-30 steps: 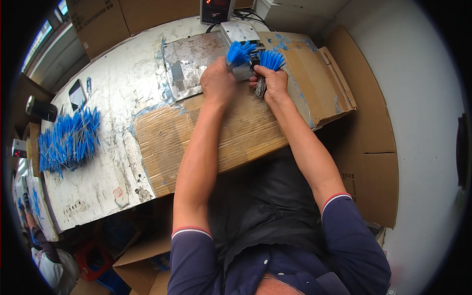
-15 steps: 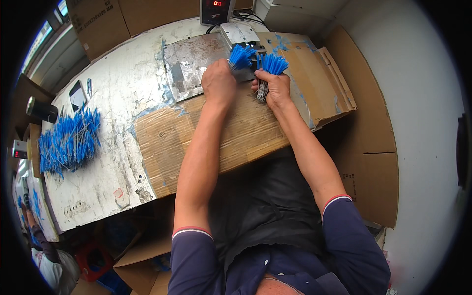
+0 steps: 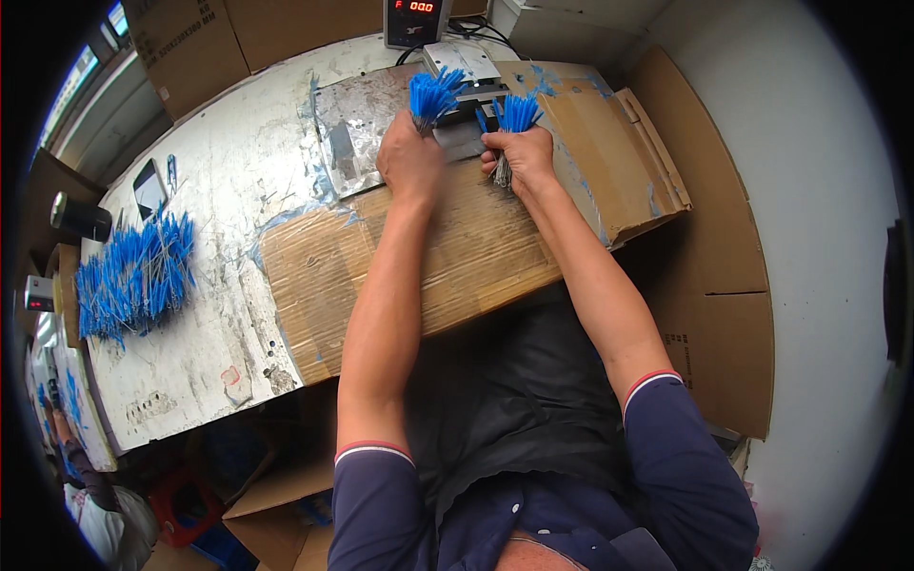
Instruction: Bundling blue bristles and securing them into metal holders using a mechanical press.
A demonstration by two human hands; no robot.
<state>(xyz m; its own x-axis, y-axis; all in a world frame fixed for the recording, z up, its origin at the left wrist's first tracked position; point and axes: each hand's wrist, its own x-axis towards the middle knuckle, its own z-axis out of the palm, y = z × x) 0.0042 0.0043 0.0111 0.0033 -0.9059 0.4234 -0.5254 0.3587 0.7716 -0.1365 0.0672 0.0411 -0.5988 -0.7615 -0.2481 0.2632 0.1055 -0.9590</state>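
Left grip [image 3: 409, 160]: closed round one bundle of blue wires [image 3: 434, 95]. Right grip [image 3: 519, 157]: closed round a second bundle [image 3: 517, 112], seemingly bare-ended below. Both above cardboard [image 3: 457, 257] on my surface [image 3: 219, 209], by the metal plate [image 3: 357, 128].

Small dark screen [image 3: 415, 8] with red digits just beyond the fingers; brown cardboard boxes [image 3: 181, 43] far left of fingers.

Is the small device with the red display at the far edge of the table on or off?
On. The display device shows lit red digits on its dark screen, just beyond the blue-tipped bundle in the left hand.
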